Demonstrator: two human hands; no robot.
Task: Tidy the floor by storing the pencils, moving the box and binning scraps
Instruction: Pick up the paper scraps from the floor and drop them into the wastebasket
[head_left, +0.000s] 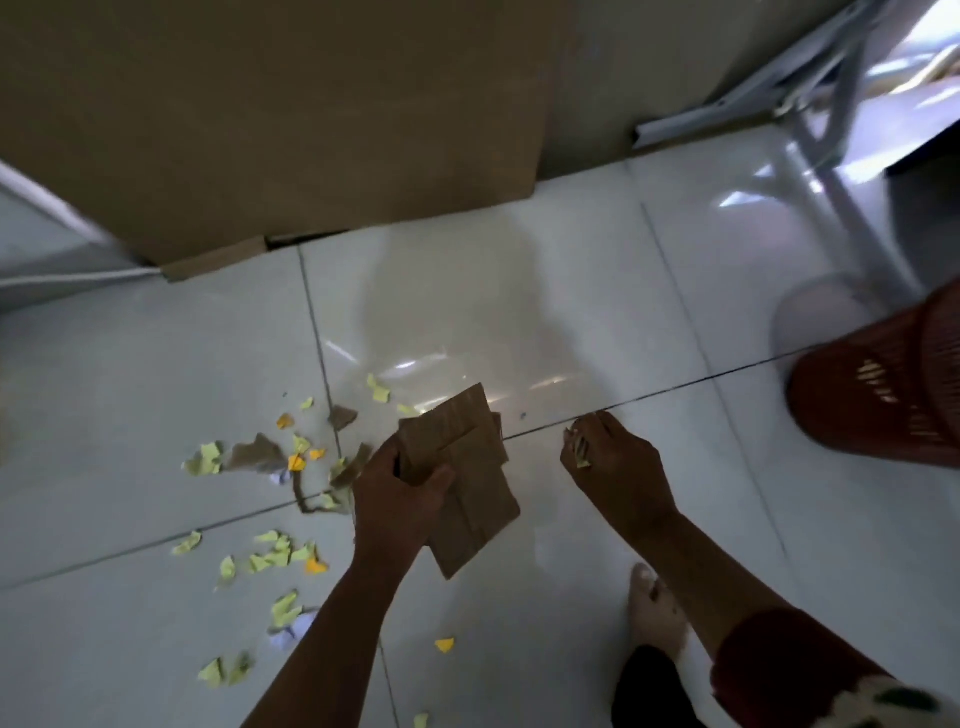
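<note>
— Hands?
— Left hand (397, 493) clamped on a stack of cardboard pieces (462, 467); right hand (613, 457) curled round small yellow scraps (581, 451), mostly hidden by the fingers.
— Floor?
— Loose paper scraps (260, 556) lie left of the hands. Red bin (883, 384) at right, cut off by the edge. Large box (270, 119) against the wall — top out of frame. Pencils: cannot make out.

The pale glossy tiled floor (597, 291) carries yellow, orange and brown paper scraps (275, 556) scattered left of the left hand's fingers (384, 462). A big cardboard box (270, 119) stands beyond both hands. A red slatted bin (883, 395) stands right of the right hand's fingers (587, 441).
</note>
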